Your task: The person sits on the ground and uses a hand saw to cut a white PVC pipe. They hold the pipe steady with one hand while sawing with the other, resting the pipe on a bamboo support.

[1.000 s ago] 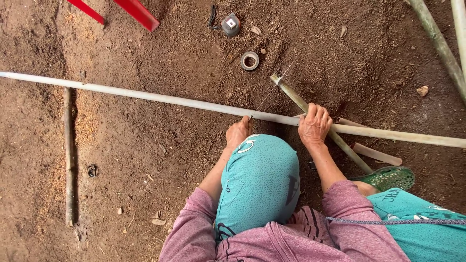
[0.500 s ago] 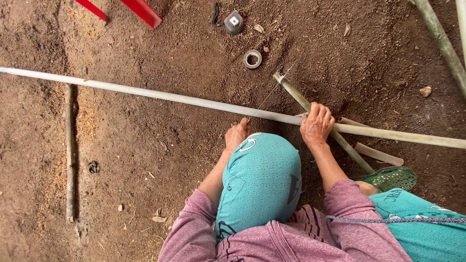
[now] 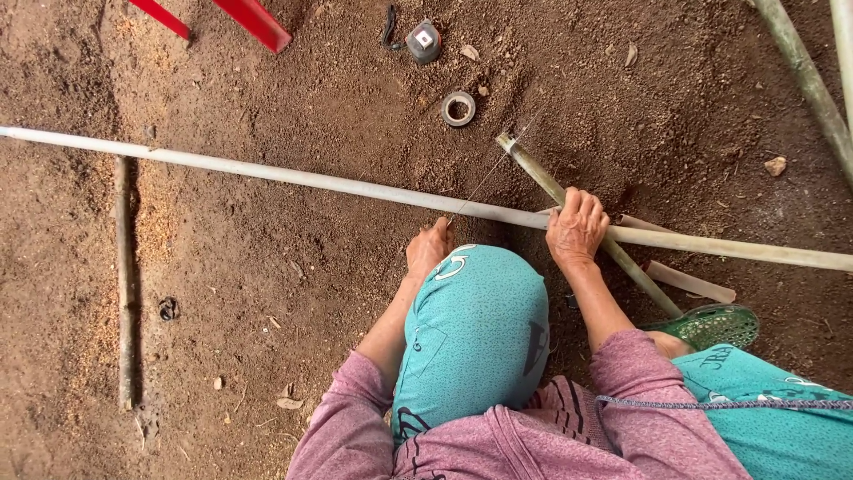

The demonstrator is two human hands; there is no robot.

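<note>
Two hands: right hand (image 3: 576, 227) pressing one pole (image 3: 267, 173), left hand (image 3: 429, 249) (gripping a saw (image 3: 493, 173))

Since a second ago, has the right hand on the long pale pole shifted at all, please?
No. The right hand still presses the pale pole at the same spot, where the crossing bamboo stick passes under it.

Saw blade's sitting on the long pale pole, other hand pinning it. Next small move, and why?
Probably another short saw stroke. The left hand holds the thin saw blade across the long pale pole, the right hand presses that pole down on a bamboo crosspiece, and the pole looks uncut.
</note>
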